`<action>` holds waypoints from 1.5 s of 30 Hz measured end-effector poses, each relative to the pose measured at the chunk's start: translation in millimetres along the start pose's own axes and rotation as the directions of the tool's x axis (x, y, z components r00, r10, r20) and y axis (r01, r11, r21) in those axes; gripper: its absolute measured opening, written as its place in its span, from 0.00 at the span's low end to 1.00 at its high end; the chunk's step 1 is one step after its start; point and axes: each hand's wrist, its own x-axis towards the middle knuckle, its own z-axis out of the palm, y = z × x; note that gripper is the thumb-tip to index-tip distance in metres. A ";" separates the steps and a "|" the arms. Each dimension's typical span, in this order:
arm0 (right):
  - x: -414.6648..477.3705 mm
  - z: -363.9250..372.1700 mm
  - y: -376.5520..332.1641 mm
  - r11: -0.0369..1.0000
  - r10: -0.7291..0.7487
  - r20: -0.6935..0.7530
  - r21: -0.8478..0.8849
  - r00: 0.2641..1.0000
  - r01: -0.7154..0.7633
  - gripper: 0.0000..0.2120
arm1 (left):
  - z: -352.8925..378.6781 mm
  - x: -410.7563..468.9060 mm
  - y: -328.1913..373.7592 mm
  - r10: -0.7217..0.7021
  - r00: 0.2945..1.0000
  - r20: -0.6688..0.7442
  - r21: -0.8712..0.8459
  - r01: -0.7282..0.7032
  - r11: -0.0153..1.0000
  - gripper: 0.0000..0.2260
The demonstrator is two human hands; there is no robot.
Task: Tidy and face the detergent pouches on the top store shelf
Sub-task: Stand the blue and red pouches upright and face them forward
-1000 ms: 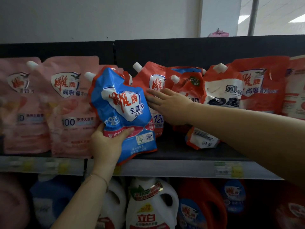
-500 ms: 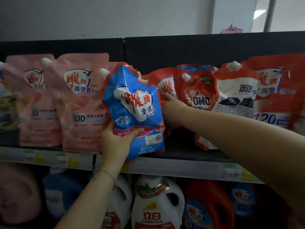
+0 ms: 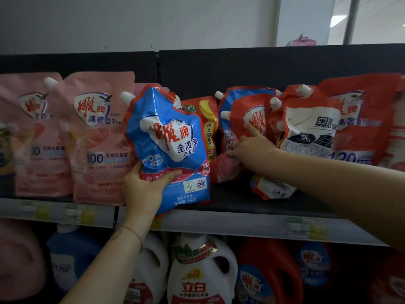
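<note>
My left hand point(image 3: 145, 190) grips the lower left corner of a crumpled blue detergent pouch point(image 3: 168, 139), thumb across its front, holding it upright at the front edge of the top shelf point(image 3: 241, 202). My right hand point(image 3: 252, 148) reaches in to the right of it, fingers spread and pressing on a leaning red pouch point(image 3: 245, 115). A second blue pouch point(image 3: 247, 95) stands behind that one. A red-and-yellow pouch point(image 3: 207, 119) shows in the gap between the two hands. A red-and-white pouch point(image 3: 309, 132) leans at the right, and a small one point(image 3: 271, 189) lies flat under it.
Two pink pouches point(image 3: 100, 137) point(image 3: 37, 137) stand upright at the left. A big red pouch point(image 3: 363, 119) stands at the far right. The shelf's price rail point(image 3: 252, 226) runs below. White point(image 3: 201, 273), red point(image 3: 271, 266) and blue point(image 3: 70, 260) detergent jugs fill the lower shelf.
My right hand has moved right, away from the blue pouch, and the red pouches have shifted with it, opening a gap. My left hand keeps its hold on the blue pouch.
</note>
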 end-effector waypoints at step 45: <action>7.6 -0.6 -40.1 0.969 0.112 0.244 0.190 0.963 -0.160 0.24 | 0.8 -5.0 -2.3 0.000 1.000 0.013 -0.012 0.000 1.000 0.21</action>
